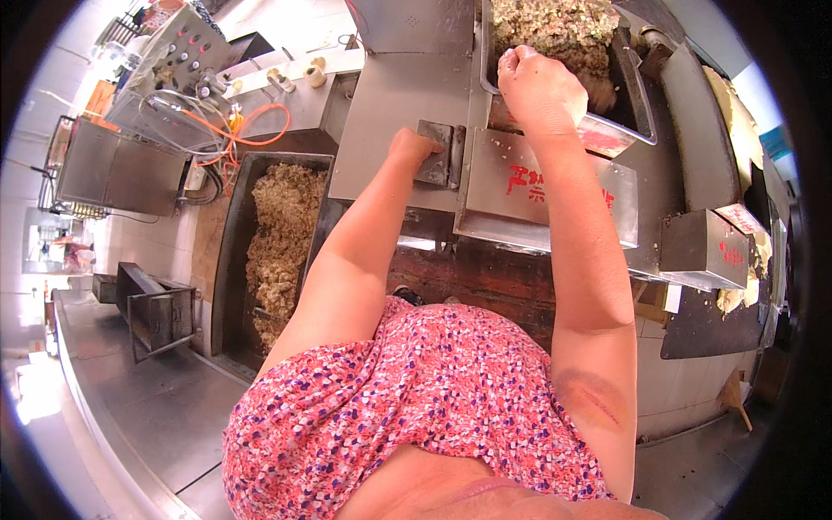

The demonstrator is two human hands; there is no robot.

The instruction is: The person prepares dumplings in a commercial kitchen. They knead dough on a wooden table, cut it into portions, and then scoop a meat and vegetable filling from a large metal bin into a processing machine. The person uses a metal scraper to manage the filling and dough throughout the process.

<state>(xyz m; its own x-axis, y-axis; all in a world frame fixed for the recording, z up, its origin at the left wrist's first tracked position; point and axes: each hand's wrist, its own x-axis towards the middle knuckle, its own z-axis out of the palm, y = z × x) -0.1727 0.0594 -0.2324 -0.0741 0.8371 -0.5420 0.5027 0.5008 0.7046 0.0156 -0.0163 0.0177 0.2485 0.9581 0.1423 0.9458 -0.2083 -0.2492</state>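
Observation:
My left hand [413,151] is curled at the left edge of a dark metal scraper [433,162] with a tubular grip, which lies on the steel worktop [403,84]. The thumb rests across its face; the other fingers are hidden. My right hand [543,91] is over the near left part of a deep metal tray [640,110]. Its fingers are curled downward, and what may be inside them is hidden. Crumbly chopped filling [552,23] fills the tray, paler at the far end and browner near my wrist. Below my right forearm stands a steel box-shaped cover [494,188] bearing red writing.
On my left, a dark trough [234,273] holds more crumbly filling [279,227]. Beyond it are an orange hose [279,110] and a control panel [188,52]. A belt [699,123] runs at right, beside a steel box [689,247] and pale dough sheets [734,117].

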